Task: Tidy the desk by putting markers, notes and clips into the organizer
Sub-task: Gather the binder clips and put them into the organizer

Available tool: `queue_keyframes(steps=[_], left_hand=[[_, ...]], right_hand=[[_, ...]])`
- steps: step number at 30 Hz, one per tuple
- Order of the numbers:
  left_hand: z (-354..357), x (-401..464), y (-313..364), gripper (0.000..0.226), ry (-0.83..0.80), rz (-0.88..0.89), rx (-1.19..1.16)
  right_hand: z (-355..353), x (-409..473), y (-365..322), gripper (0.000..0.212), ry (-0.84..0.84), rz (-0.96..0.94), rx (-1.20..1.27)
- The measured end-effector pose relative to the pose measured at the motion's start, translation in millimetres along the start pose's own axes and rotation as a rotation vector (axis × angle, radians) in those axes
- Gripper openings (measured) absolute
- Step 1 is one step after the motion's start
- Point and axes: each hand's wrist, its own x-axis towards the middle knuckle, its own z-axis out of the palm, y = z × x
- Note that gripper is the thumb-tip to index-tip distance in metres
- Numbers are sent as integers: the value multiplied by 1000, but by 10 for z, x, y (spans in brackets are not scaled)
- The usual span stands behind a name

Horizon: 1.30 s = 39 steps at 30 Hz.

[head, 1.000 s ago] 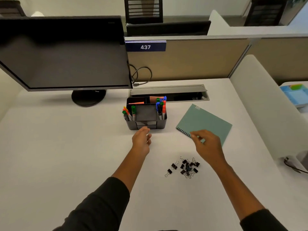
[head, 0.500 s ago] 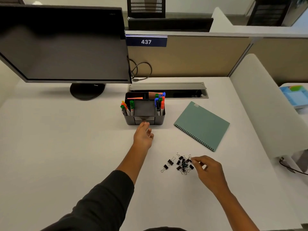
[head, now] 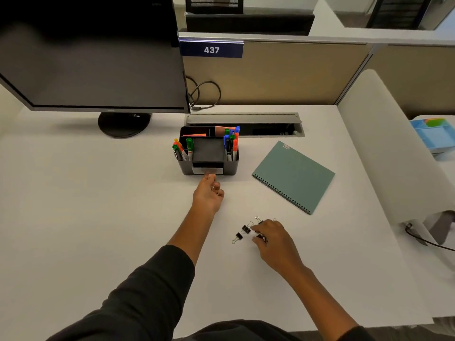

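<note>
Your right hand (head: 275, 239) is down on the white counter (head: 98, 217), fingers curled over the pile of black binder clips (head: 242, 232). Thumb and forefinger are pinched on one clip at the pile's near edge. Two clips lie loose just left of your fingertips, and a few wire handles stick out beyond your knuckles; the remainder of the pile is hidden under your palm.

Your left hand (head: 208, 195) reaches forward, well apart from the right, with its fingers loosely curled and their tips at the small drawer (head: 207, 168) in the front of the black organizer (head: 209, 151). The drawer looks pulled out a little. You cannot tell from this angle whether your fingertips actually touch it, or whether the hand holds anything.

The organizer stands directly beyond your left hand. Markers (head: 182, 150) with green and orange caps stand in its left pocket, and more with blue, green and orange caps (head: 231, 143) stand in the right pocket. Orange sticky notes (head: 195, 135) sit in the rear compartments.

Beyond and to the right of your right hand lies a teal spiral notebook (head: 294, 175), flat, with a small white label at its far corner too small to read. Beyond your left hand and to its left stands a dark monitor (head: 93, 57); the mark on its lower bezel is unreadable. On the partition behind the organizer, a blue plate (head: 211, 49) reads "437" in white.
</note>
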Motion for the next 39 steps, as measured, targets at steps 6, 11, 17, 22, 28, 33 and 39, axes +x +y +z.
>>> queue_keyframes(steps=[6,11,17,22,28,33,39], left_hand=[[-113,-71,-46,10,31,-9,52],[-147,-138,-41,10,38,-12,62],[-191,-169,-43,13,39,-29,80],[-219,-175,-53,20,51,-33,96],[-254,-199,-26,20,58,-56,91],[-279,-241,15,22,60,-58,104],[-418,-305,35,18,72,-105,145]], right_hand=[[161,157,-74,43,68,-109,-214],[267,211,-41,38,31,-123,-338],[297,208,-36,35,63,-147,-402],[334,207,-28,35,87,-179,-404],[262,278,-162,31,160,-162,-270],[92,656,-473,28,208,-67,22],[-50,1253,-1000,26,257,-75,221]])
